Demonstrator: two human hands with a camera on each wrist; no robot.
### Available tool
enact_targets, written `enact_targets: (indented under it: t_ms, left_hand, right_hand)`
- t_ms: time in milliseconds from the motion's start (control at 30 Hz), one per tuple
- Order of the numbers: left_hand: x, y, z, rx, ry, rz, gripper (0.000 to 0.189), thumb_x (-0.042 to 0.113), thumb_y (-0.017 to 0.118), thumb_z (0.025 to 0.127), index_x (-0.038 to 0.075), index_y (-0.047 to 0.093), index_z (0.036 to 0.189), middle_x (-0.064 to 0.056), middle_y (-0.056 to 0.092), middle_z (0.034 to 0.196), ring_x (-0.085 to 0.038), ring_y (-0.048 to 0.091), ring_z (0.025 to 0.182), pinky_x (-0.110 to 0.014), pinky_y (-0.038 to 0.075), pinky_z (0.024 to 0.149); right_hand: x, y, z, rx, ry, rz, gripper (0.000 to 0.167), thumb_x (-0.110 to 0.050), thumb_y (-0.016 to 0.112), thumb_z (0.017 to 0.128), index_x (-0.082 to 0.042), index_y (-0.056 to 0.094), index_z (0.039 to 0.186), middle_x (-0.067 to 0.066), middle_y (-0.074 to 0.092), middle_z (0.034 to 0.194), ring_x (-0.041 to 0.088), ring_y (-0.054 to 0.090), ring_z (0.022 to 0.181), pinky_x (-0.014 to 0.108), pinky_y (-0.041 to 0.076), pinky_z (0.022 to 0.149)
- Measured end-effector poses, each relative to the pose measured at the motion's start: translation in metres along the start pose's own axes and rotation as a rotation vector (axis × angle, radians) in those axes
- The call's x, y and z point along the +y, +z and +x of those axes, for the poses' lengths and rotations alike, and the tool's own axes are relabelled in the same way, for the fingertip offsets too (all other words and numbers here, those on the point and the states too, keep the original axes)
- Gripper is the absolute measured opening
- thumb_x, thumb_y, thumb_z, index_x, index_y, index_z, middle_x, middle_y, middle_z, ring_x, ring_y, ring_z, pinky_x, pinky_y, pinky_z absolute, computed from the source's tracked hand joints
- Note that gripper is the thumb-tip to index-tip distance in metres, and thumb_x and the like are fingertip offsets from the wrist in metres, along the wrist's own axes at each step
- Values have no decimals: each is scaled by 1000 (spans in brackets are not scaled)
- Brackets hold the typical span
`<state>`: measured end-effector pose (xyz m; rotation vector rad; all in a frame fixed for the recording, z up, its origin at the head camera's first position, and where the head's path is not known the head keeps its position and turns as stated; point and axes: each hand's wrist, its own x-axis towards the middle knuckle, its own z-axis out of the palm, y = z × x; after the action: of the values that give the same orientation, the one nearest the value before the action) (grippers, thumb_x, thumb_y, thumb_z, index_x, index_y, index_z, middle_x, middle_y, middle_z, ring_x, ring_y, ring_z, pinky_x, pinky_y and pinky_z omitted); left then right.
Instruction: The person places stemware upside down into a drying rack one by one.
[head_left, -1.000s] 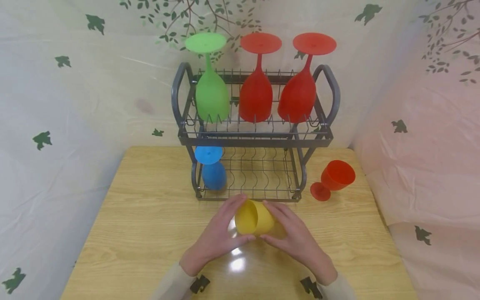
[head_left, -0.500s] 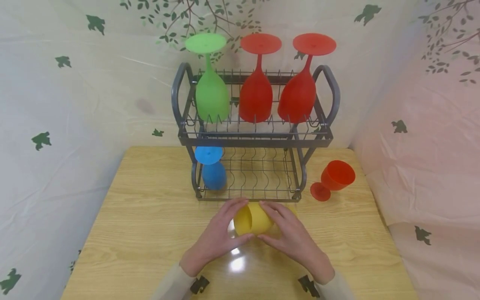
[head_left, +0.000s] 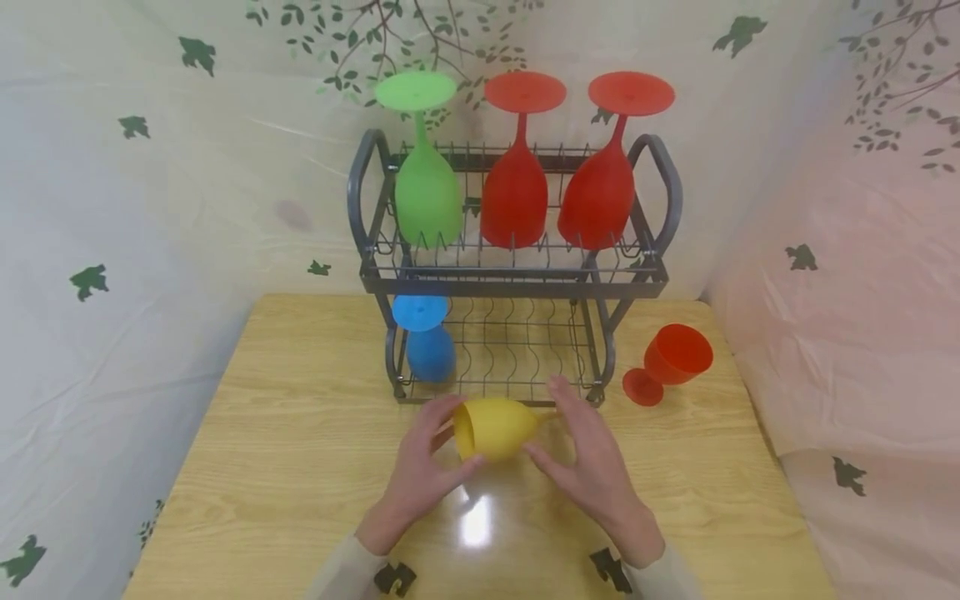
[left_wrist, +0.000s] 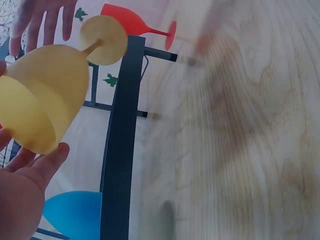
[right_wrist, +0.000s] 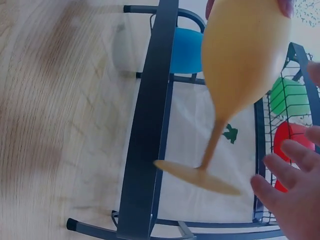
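A yellow plastic goblet [head_left: 501, 427] lies sideways in the air before the rack, its mouth to the left and its stem to the right. My left hand [head_left: 420, 471] grips the bowl at the rim, with thumb and fingers on opposite sides. In the right wrist view the goblet's stem and round foot [right_wrist: 197, 179] show fully. Beside the stem, my right hand [head_left: 596, 467] has its fingers spread and apart from the goblet; that gap also shows in the right wrist view, where the hand [right_wrist: 295, 185] is at the right edge.
A black two-tier dish rack [head_left: 513, 287] stands behind the hands. Upside-down on its top tier are a green goblet [head_left: 429, 196] and two red goblets [head_left: 514, 200]. A small blue goblet [head_left: 431, 354] stands inverted at lower left. A red goblet [head_left: 677, 355] stands on the table right of the rack.
My right hand has let go of the yellow goblet's bowl and moved right, fingers opening. The goblet has turned more sideways and shifted slightly left in my left hand.
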<state>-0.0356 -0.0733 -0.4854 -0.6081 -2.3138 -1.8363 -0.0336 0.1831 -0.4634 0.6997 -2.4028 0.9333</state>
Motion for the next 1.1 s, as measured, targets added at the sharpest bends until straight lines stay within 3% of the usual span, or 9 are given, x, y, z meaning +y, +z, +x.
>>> enact_targets:
  t_ms: [67, 233, 367, 467, 533, 633, 767, 933, 1100]
  left_hand:
    - [-1, -1, -1, 28, -34, -58, 75, 4, 86, 81, 2, 50, 146, -20, 50, 145, -42, 52, 134, -43, 52, 103]
    - [-1, -3, -2, 82, -114, -163, 76, 0, 83, 81, -2, 46, 147, -22, 48, 149, -42, 47, 140, -43, 47, 108]
    - [2, -4, -3, 110, -122, -215, 77, -5, 81, 81, -8, 42, 147, -28, 44, 151, -46, 44, 141, -36, 46, 108]
    - [3, -4, -3, 130, -105, -254, 76, -9, 78, 81, -7, 42, 148, -27, 42, 153, -46, 43, 142, -34, 46, 109]
    - [3, -4, -3, 144, -93, -279, 77, -11, 77, 81, -6, 42, 149, -26, 42, 154, -45, 43, 142, -34, 45, 109]
    - [3, -5, -2, 156, -71, -317, 76, -14, 75, 81, -5, 42, 149, -27, 40, 153, -38, 45, 142, -35, 45, 110]
    - [3, -5, -2, 165, -55, -379, 75, -15, 72, 82, -5, 41, 149, -26, 41, 152, -26, 50, 140, -39, 46, 109]
    - [5, -3, -2, 177, -58, -455, 73, -14, 70, 84, -6, 39, 150, -18, 42, 151, -20, 56, 135, -42, 50, 105]
    - [4, -1, -1, 179, -44, -537, 72, -8, 71, 88, -10, 34, 150, -14, 44, 149, -22, 59, 132, -41, 53, 101]
  right_hand:
    - [1, 1, 0, 78, 4, 31, 78, -56, 56, 102, 5, 48, 149, 23, 47, 155, 39, 45, 143, 29, 23, 124]
    - [4, 4, -1, 277, -22, 85, 71, -50, 63, 101, 13, 58, 134, 30, 55, 144, 32, 46, 144, 32, 31, 122]
    - [9, 6, -3, 390, -40, 98, 69, -45, 66, 100, 16, 59, 130, 33, 55, 142, 31, 47, 144, 35, 35, 120]
    - [15, 7, -8, 423, 2, 121, 72, -47, 67, 100, 15, 58, 133, 34, 53, 145, 28, 45, 146, 32, 34, 120]
    - [19, 8, -11, 424, 48, 146, 72, -46, 68, 99, 15, 55, 136, 34, 50, 148, 26, 43, 147, 31, 32, 121]
    - [21, 8, -16, 403, 155, 203, 66, -27, 75, 95, 11, 51, 143, 30, 45, 154, 25, 39, 149, 28, 29, 122]
    - [16, 9, -21, 330, 379, 346, 75, -1, 74, 87, -1, 42, 155, 15, 37, 164, 23, 36, 151, 21, 28, 120]
    - [8, 13, -23, 256, 561, 506, 71, -3, 66, 98, -11, 34, 161, 7, 33, 167, 26, 32, 152, 18, 27, 119]
    - [3, 17, -24, 213, 654, 623, 60, -3, 59, 103, -3, 35, 158, 14, 39, 163, 32, 35, 151, 16, 31, 116]
